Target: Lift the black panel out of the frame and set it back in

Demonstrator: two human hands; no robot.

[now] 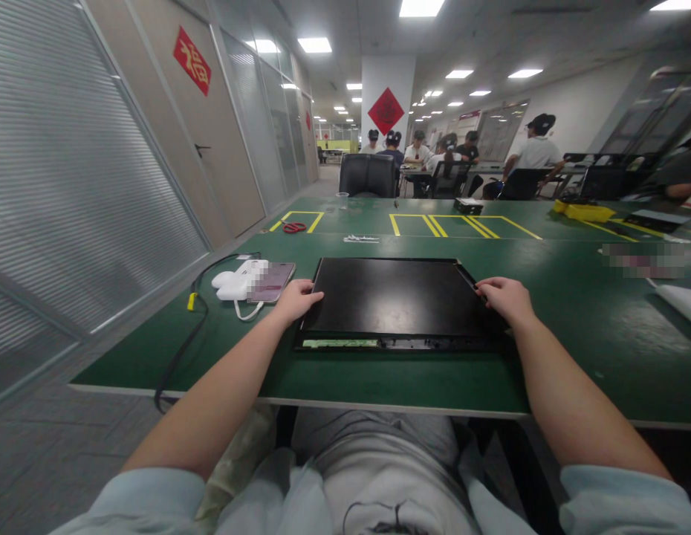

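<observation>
A black flat screen panel (393, 293) lies face up on the green table (212, 368) in front of me. Along its near edge runs a narrow strip, pale green at its left part and black at its right. My left hand (301, 299) grips the panel's left edge, thumb on top and fingers curled at the side. At the right edge my right hand (504, 297) pinches the dark rim of the panel between thumb and fingers. The undersides of the fingers are hidden.
Left of the panel are a phone (279, 281), white devices (239, 282) and a black cable (198, 319). Beyond lie red scissors (294, 228), small white pieces (361, 239), a clear cup (342, 199) and a yellow object (582, 211). Several people sit in the background.
</observation>
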